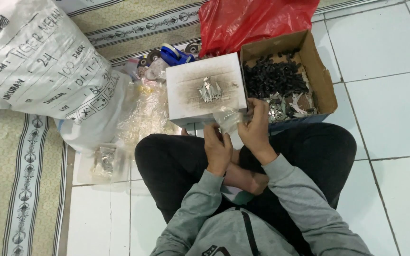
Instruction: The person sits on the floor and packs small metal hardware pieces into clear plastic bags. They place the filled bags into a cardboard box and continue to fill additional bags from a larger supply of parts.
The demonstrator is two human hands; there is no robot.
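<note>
Nearest to me are my grey sleeves (243,208) and crossed legs in black trousers (176,166) on the white tiled floor (390,118). Just above my knees my left hand (218,149) and right hand (256,128) meet on a small clear plastic bag (228,118). The fingers (213,134) of the left hand are pinched together on the bag's lower edge; the right hand's fingers (258,108) are curled and clamped on its upper right side. I cannot tell what is inside the bag.

The bag hangs right at the front edge of a white box (186,92) turned bottom up, with a small heap of shiny metal pieces (209,90) on top. Touching that box on the right is an open cardboard box (321,71) holding black plastic parts (274,76) at the back and mixed metal parts (288,106) at the front.

Behind the boxes lies a red plastic bag (252,19), and beside it a blue tape dispenser (176,53). To the left are crumpled clear bags (145,114), a big white woven sack (34,66) with black writing, and a patterned mat (15,189). A clear tray (104,163) of small packed items sits near my left knee.
</note>
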